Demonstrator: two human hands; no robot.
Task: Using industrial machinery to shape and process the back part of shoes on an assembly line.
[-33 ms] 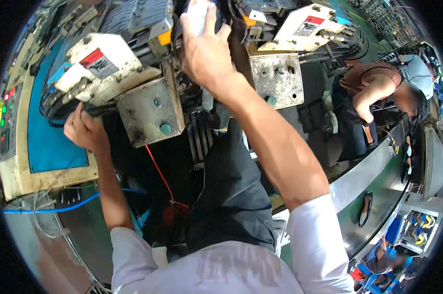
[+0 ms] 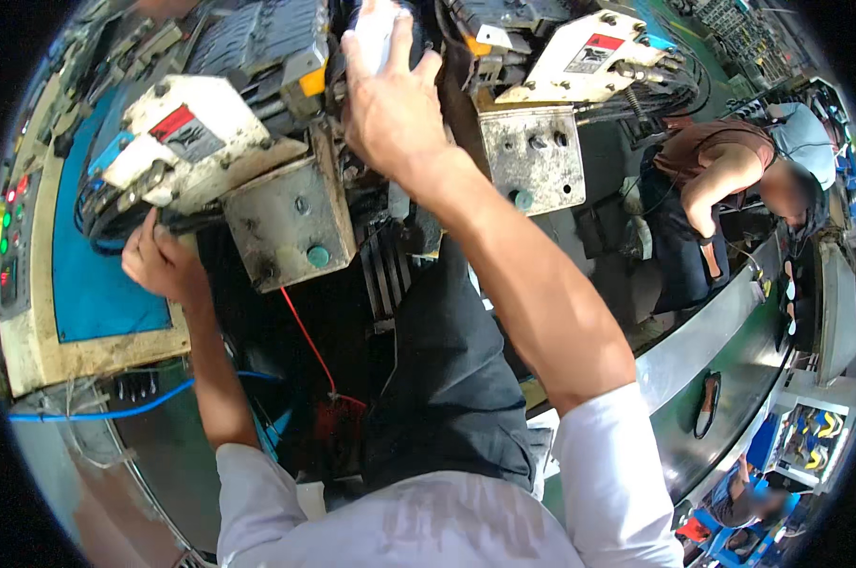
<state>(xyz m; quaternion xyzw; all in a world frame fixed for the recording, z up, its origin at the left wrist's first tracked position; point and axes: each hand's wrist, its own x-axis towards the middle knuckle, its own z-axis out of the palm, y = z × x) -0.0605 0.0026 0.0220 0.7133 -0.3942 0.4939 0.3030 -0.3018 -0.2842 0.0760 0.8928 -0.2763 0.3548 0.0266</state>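
My right hand reaches to the top middle of the view, its fingers spread around a smooth white object between two machine heads. The far end of that object is cut off by the picture's edge, so its kind does not show. At the left, my left hand is raised with bent fingers just below a small metal fitting on the left machine head. Its fingertips are close to the fitting; whatever may lie between them is too small to make out.
Two worn metal boxes with green buttons, the left box and the right box, hang before me. A control panel with lit buttons stands far left. At the right a person bends near a conveyor carrying a dark shoe.
The view has shifted very slightly, moving the left machine head a little in the picture. Both hands keep practically the same places and poses.
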